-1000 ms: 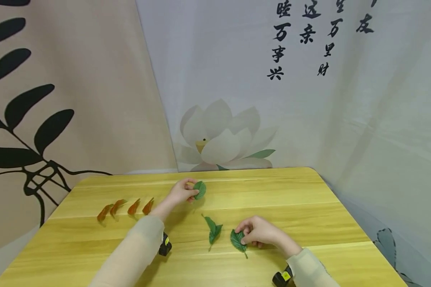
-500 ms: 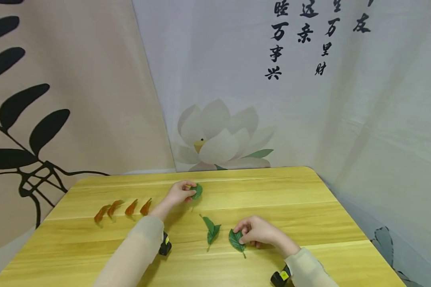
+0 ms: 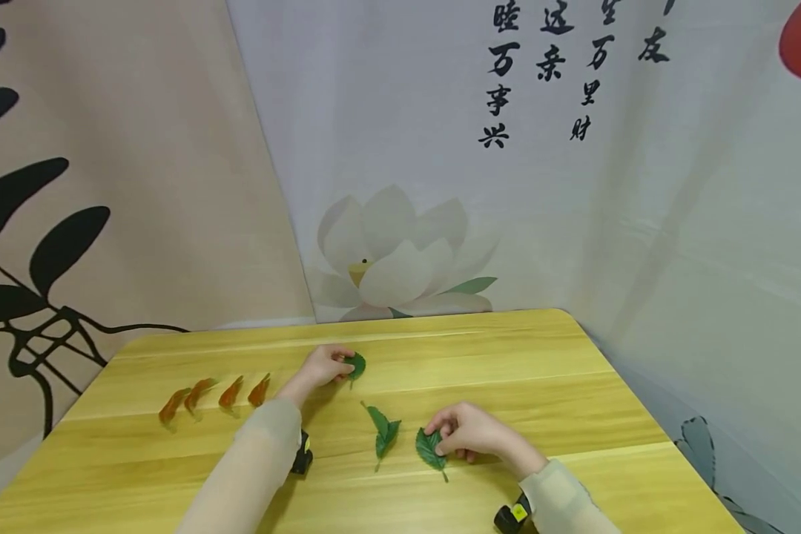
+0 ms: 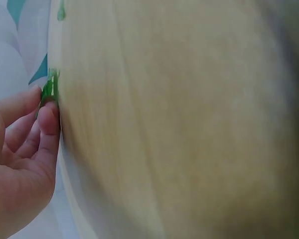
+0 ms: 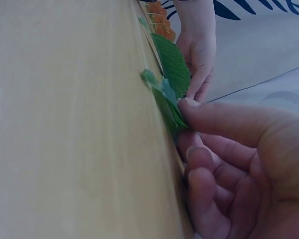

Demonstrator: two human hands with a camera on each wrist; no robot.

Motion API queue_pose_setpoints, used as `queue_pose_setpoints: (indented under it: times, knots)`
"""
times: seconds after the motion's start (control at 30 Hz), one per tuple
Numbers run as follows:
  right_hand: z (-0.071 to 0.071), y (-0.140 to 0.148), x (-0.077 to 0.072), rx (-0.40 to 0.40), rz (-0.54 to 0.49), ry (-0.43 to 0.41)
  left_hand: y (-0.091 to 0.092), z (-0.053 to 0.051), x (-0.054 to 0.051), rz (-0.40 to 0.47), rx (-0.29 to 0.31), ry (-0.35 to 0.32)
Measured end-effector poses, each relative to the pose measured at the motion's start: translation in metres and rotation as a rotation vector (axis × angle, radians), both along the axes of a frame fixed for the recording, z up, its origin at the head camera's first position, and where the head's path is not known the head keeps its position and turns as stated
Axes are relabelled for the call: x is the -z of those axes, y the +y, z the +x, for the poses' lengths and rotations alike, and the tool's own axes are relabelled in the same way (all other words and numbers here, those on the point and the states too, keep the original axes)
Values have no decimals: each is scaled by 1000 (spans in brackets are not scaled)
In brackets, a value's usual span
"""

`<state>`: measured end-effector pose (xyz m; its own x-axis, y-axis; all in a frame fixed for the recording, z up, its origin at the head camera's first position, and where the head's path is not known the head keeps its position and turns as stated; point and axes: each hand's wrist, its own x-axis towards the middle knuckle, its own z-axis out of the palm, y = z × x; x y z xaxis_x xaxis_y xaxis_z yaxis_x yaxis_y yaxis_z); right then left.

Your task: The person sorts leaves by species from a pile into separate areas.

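My left hand (image 3: 322,366) pinches a green leaf (image 3: 357,364) near the back of the table; the left wrist view shows that leaf (image 4: 50,89) nearly edge-on between thumb and fingers. Nearer the front, my right hand (image 3: 474,430) pinches another green leaf (image 3: 430,448) by its right side, its stem pointing towards me. In the right wrist view this leaf (image 5: 162,102) is held between thumb and forefinger, close to the tabletop. Between the two hands lie overlapping green leaves (image 3: 382,432), apparently a pair. Whether the left-hand leaf touches the table I cannot tell.
Several orange-red leaves (image 3: 229,394) lie in a row on the left of the wooden table (image 3: 507,371). Behind the table hangs a printed cloth (image 3: 400,148) with a lotus and characters. Each wrist wears a black camera (image 3: 512,515).
The head view has turned slightly right, shifting everything left in it. My left hand has lowered its leaf a little towards the table. My right hand keeps its pinch on its leaf.
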<state>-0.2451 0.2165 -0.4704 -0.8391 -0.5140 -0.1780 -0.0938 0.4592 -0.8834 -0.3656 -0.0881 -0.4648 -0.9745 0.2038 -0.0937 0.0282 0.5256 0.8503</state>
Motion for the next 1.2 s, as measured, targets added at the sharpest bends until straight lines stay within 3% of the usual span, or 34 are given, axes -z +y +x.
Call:
queue_pose_setpoints:
  times: [0.6, 0.97, 1.2]
  knots:
    - [-5, 3, 5, 42, -46, -46, -2, 0, 0, -220, 66, 95]
    - [-7, 6, 7, 98, -98, -62, -6, -2, 7, -149, 49, 42]
    - [-23, 5, 6, 250, -138, -6, -4, -4, 8, -130, 38, 19]
